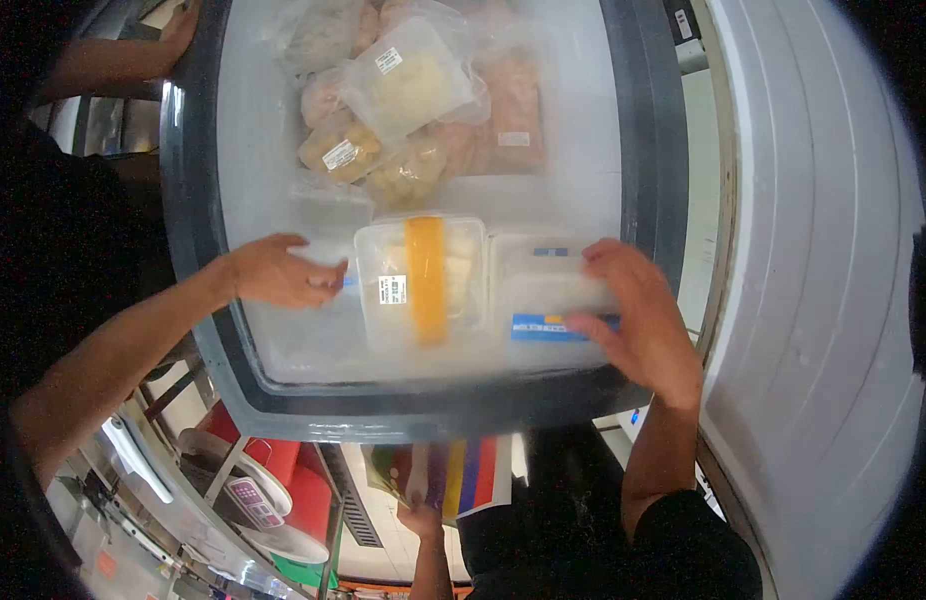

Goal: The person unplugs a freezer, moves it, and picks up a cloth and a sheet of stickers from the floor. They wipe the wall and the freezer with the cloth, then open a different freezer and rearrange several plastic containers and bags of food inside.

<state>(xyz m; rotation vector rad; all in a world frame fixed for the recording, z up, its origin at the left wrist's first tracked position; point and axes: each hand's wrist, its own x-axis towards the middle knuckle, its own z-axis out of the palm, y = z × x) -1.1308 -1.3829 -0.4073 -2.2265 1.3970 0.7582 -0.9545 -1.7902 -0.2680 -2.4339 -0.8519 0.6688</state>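
My left hand (288,272) is held over the left part of the chest freezer (323,428), fingers partly curled and apart, nothing between them. Its fingertips are near a small blue mark left of a clear tub (463,270) with a yellow band and white label. To the right, my right hand (633,320) is on the right end of a frosted clear container (533,280) with a blue label, thumb and fingers spread across it and slightly blurred. The two containers sit side by side near the freezer's front wall.
Bagged frozen food (408,90) fills the freezer's far part. Another person's arm (113,65) rests at the upper-left rim. Below the front rim, another person's hand (418,518) holds a colourful striped sheet (453,475). A white ribbed surface (813,300) stands right.
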